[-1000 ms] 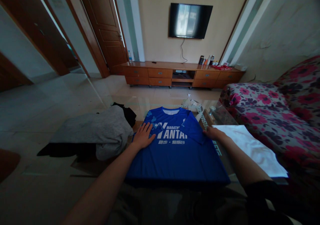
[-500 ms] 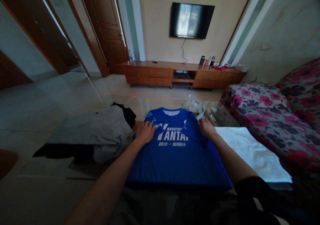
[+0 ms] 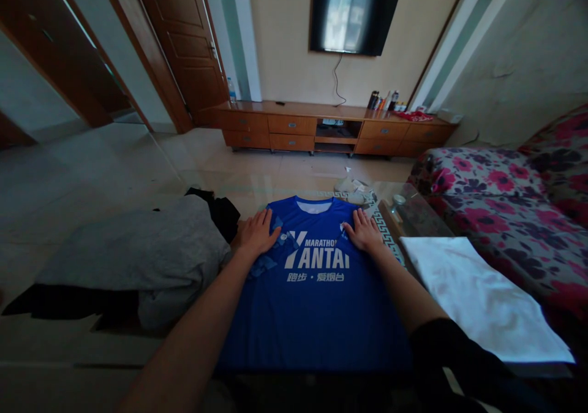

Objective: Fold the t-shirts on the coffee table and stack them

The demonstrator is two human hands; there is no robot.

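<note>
A blue T-shirt [image 3: 316, 321] with white lettering lies spread on the glass table in front of me, its collar at the far end. My left hand [image 3: 258, 234] rests on the shirt's left shoulder, fingers stretched out. On the opposite shoulder my right hand [image 3: 365, 232] lies flat with its fingers apart. The left sleeve is folded in over the front, showing a lighter blue pattern. Beyond my right forearm is a folded white garment [image 3: 478, 296]. A heap of grey clothing [image 3: 133, 247], with black cloth [image 3: 68, 303] under it, lies to the left.
The glass table [image 3: 422, 208] has a Greek-key border and a small glass dish [image 3: 399, 199] on its right. A flowered sofa [image 3: 496, 217] stands at the right. Along the far wall runs a low wooden cabinet [image 3: 294, 125] below a television [image 3: 353, 15].
Both hands now lie flatter on the shirt's shoulders, and the right has moved inward. The right sleeve edge is tucked in further. The view has come closer to the table.
</note>
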